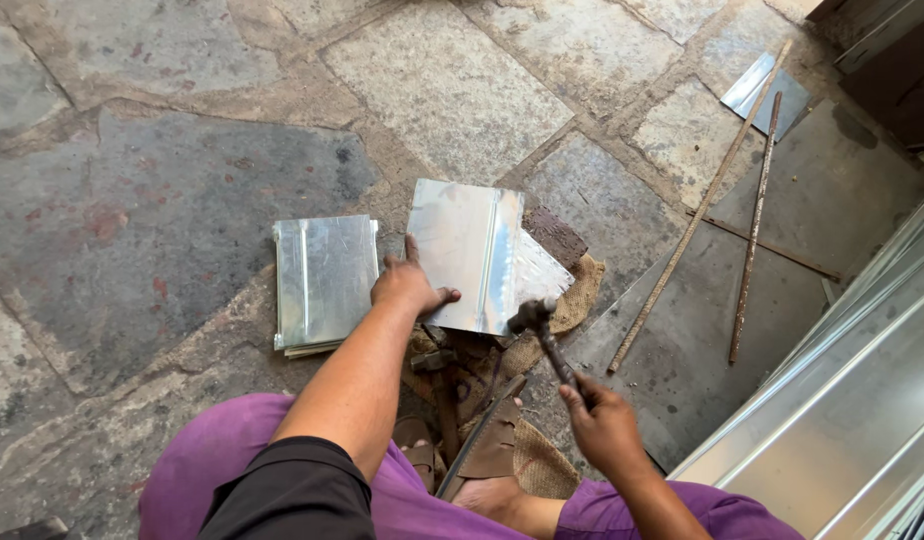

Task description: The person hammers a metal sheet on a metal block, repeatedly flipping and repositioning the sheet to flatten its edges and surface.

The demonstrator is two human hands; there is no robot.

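Rough stone paving (162,200), grey with reddish blotches and wide mortar joints, fills most of the view — the person sits low on it in purple trousers, one sandalled foot (487,455) forward. A piece of coarse burlap (572,300) lies under the work.

The left hand (407,285), fingers spread flat, presses down on a bright sheet-metal panel (462,250), thin, rectangular and shiny, with a straight raised seam running down it; a second, duller-looking sheet edge shows beneath its right side. The right hand (602,425) is wrapped around the handle of a hammer (542,330), whose dark head sits at the panel's near lower corner, touching or just above it; I cannot tell which.

By the look of it, the step in hand is hammering the panel's edge or seam flat while the other hand pins it. The next stroke would call for the sheet to stay still and the blows to land clear of the spread fingers, which lie close to the hammer head.

Just to the left sits a neat stack of similar panels (325,280). Well to the right lie two long rusty rods (752,230), a small metal offcut (765,92), and long folded galvanised sheets (852,400).
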